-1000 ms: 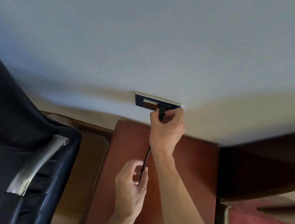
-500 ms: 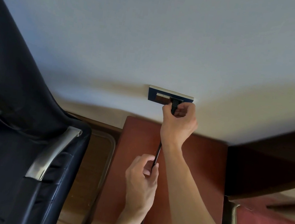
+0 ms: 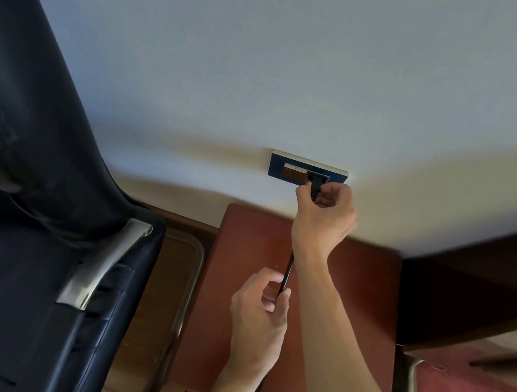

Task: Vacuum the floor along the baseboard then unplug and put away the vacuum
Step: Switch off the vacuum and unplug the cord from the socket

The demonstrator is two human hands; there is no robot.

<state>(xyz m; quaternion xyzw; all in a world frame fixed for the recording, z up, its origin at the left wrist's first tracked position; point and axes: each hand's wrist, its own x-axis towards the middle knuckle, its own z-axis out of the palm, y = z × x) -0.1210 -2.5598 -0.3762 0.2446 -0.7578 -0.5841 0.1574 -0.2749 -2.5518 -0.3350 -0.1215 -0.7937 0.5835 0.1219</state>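
The wall outlet [image 3: 307,172] is sitting low on the wall [image 3: 301,69], directly above a flat board [image 3: 351,308] that is standing against the wall's foot. The plug [image 3: 315,189] is sitting in the outlet's right end, with the right hand [image 3: 323,220] closing around it. The cord [image 3: 287,274] is running down from the plug in front of the board into the left hand [image 3: 258,320], which is pinching it below the right hand. The chair [image 3: 29,230] is standing to the left, the desk [image 3: 476,293] to the right.
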